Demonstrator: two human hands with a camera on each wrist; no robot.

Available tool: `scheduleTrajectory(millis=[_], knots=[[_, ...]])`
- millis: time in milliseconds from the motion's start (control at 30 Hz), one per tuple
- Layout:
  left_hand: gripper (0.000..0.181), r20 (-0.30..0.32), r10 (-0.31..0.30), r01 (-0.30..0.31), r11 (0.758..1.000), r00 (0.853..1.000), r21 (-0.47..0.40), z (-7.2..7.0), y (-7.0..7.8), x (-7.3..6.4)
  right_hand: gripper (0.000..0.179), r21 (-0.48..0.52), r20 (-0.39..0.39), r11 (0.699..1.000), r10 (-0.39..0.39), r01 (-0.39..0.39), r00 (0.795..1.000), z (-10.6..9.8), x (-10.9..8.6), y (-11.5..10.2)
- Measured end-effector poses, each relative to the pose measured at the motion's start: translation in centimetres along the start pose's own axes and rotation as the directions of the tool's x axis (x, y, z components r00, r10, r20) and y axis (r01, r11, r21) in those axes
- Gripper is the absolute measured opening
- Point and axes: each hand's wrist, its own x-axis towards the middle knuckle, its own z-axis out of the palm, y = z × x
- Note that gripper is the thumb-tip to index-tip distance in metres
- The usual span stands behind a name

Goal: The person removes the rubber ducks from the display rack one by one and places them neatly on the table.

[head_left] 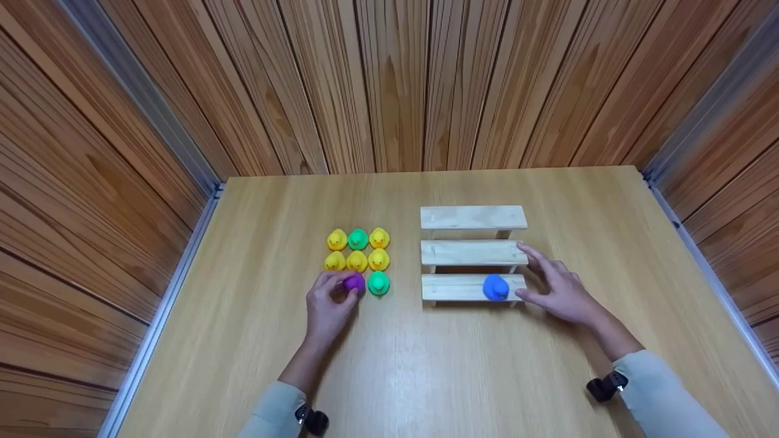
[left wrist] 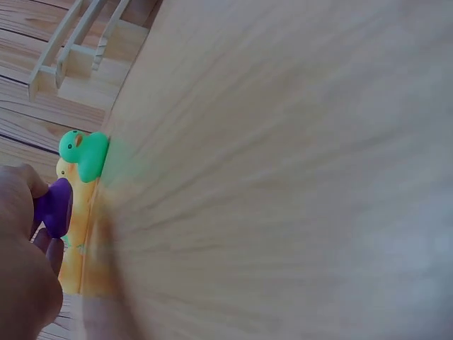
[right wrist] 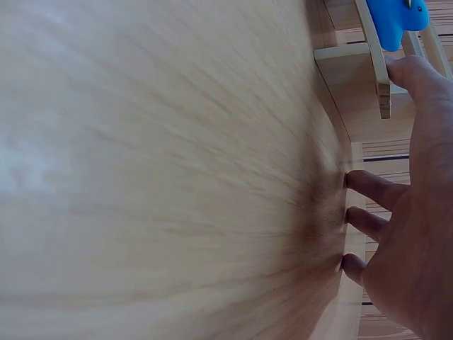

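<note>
My left hand (head_left: 328, 304) pinches a purple rubber duck (head_left: 353, 283) between thumb and fingers. In the left wrist view, the purple duck (left wrist: 55, 207) is held a little above the table. A green duck (head_left: 378, 283) sits just right of it, with several yellow ducks (head_left: 356, 261) behind. Spread fingers mark my right hand (head_left: 563, 292), at the right end of a three-step wooden rack (head_left: 453, 287). Its thumb touches the front step, and other fingertips (right wrist: 356, 177) reach down to the table. On that step's right part sits a blue duck (head_left: 496, 287).
Another green duck (head_left: 358, 239) stands in the back row between two yellow ones. The rack's middle step (head_left: 468, 252) and rear step (head_left: 471, 217) rise behind the front one. Wooden panel walls (head_left: 389, 91) enclose the table (head_left: 401, 377) at the back and sides.
</note>
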Motion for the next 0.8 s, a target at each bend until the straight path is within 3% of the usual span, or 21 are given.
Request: scheduleTrajectory(millis=[333, 800], knots=[[0.033, 0.024, -0.047, 0.046, 0.998, 0.999, 0.04, 0.27, -0.27, -0.14, 0.093, -0.006, 0.005, 1.0, 0.005, -0.005, 1.0, -0.04, -0.05, -0.07], [0.032, -0.003, -0.028, 0.028, 0.998, 1.0, 0.057, 0.56, -0.37, -0.19, 0.093, -0.003, -0.003, 1.0, -0.004, 0.004, 1.0, 0.04, -0.09, -0.02]])
